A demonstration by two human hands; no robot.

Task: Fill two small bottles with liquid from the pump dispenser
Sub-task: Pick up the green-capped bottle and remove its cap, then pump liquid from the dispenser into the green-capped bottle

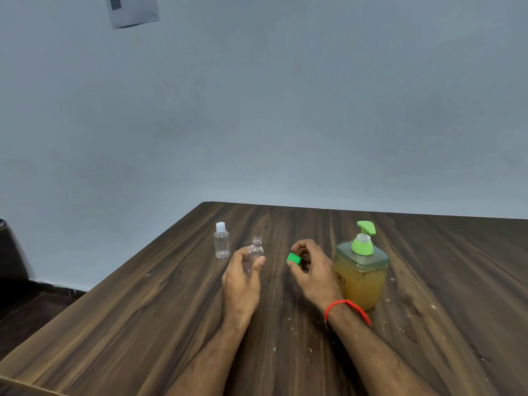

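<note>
Now uncapped: left hand [241,277] wrapped round open bottle [254,255], neck clear for filling. Right hand [313,268] pinching green cap [293,259]. Pump dispenser [360,270] right; capped 2nd bottle [221,242] far left, untouched.

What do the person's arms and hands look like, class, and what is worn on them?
Both forearms are bare, with no sleeves in view. The right hand has a thin red thread band around its wrist. The left hand wears nothing: no gloves, rings or watch show.

Left hand [243,277] grips an uncapped bottle [254,254]; right hand [311,268] pinches a green cap [294,259].
</note>
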